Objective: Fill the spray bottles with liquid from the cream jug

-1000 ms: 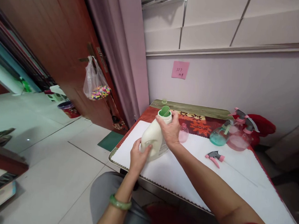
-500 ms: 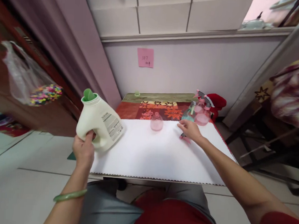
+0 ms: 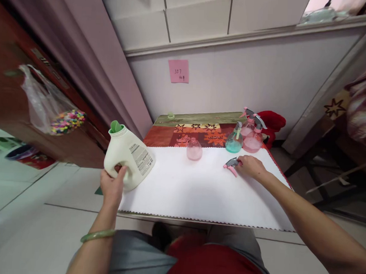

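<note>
Spray top, grey and pink, is just right of the middle of the frame, and the right hand has its fingers pinched shut on the right end of it (I can't tell if it is lifted off the white paper). A second ago both hands were on the big cream jug. Now only the left hand has it, over at the left of the frame, curled round the handle. So the right hand seems to be done with the jug for now and busy with the spray top. The right arm reaches in long from the lower right corner, back of the hand up. The left arm comes up from the bottom left. Between the hands sits a pink bottle with no top. Farther up and right, a green bottle stands on the counter.
</note>
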A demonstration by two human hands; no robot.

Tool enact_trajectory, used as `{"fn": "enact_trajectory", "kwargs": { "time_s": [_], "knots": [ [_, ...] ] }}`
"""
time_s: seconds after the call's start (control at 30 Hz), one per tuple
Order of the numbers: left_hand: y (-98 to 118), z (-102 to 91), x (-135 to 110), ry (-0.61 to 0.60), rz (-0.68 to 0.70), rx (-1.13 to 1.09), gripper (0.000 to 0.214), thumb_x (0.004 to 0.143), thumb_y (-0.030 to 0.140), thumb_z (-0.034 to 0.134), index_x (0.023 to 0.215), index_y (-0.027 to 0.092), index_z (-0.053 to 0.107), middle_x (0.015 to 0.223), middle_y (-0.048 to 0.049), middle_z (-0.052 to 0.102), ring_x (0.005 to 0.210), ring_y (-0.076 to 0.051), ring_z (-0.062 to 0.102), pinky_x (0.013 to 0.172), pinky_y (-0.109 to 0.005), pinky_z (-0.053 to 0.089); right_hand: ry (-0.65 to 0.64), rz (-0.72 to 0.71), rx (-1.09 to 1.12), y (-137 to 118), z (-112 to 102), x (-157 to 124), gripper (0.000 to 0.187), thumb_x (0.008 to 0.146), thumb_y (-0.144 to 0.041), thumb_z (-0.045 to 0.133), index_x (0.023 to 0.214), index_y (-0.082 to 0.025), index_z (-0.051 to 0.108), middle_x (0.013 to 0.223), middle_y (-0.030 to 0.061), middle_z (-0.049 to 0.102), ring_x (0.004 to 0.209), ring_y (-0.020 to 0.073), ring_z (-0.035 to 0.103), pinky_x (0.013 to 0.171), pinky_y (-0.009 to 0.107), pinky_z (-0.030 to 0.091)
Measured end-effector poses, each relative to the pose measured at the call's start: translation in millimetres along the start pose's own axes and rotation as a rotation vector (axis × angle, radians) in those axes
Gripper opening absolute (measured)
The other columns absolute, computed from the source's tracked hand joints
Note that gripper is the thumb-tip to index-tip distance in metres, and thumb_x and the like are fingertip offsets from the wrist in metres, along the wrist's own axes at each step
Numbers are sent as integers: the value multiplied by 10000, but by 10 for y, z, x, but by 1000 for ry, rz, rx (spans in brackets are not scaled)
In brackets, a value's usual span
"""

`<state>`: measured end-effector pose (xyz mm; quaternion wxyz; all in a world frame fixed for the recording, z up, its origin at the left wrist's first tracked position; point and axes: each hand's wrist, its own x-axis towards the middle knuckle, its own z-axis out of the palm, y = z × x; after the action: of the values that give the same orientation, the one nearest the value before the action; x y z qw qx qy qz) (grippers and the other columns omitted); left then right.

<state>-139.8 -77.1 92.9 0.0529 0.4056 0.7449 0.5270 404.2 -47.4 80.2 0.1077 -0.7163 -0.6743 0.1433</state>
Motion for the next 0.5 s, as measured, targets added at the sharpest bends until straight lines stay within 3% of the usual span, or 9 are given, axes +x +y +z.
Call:
{"fn": "enact_trajectory", "kwargs": {
  "time_s": [0.1,0.2,0.23,0.33,0.43,0.5],
  "knots": [
    [48,-21,-113,130,51,-14,788,698,525,758,1294,139,418,1230,-162,593,1104,-311,621,991,-491,498,59,-59,128,-120,-242,62,145,869,-324,619,837,-198,684,740,59,705,704,208,664,650,304,453],
    [178,50,-417,358,329,79,805,698,465,786,1318,113,410,1372,-239,469,1342,-402,448,1161,-575,315,224,-219,742,-491,-578,214,255,904,-445,605,925,-200,671,701,8,669,614,161,627,615,291,493],
    [236,115,-555,351,423,74,764,722,440,774,1318,125,415,1353,-228,479,1345,-400,444,1167,-585,304,294,-275,986,-668,-680,280,290,866,-484,662,936,-203,665,745,6,675,618,153,622,610,293,507],
    [394,436,-992,30,603,-15,642,807,399,716,1329,158,430,1312,-200,516,1313,-367,493,1150,-568,358,463,-369,1360,-1240,-867,489,361,782,-506,769,974,-216,674,848,5,690,640,129,617,632,301,544],
    [431,799,-1320,-205,546,-46,521,879,386,653,1324,195,464,1359,-198,513,1360,-364,471,1150,-566,367,470,-430,1437,-1654,-852,693,332,769,-495,780,928,-223,674,893,-4,692,673,113,615,681,308,571],
    [386,973,-1440,-296,512,-59,475,901,377,631,1319,207,483,1396,-197,500,1377,-363,464,1138,-572,381,448,-457,1412,-1775,-768,825,314,770,-477,774,919,-222,666,893,-15,684,682,108,613,701,310,574]
  ]
}}
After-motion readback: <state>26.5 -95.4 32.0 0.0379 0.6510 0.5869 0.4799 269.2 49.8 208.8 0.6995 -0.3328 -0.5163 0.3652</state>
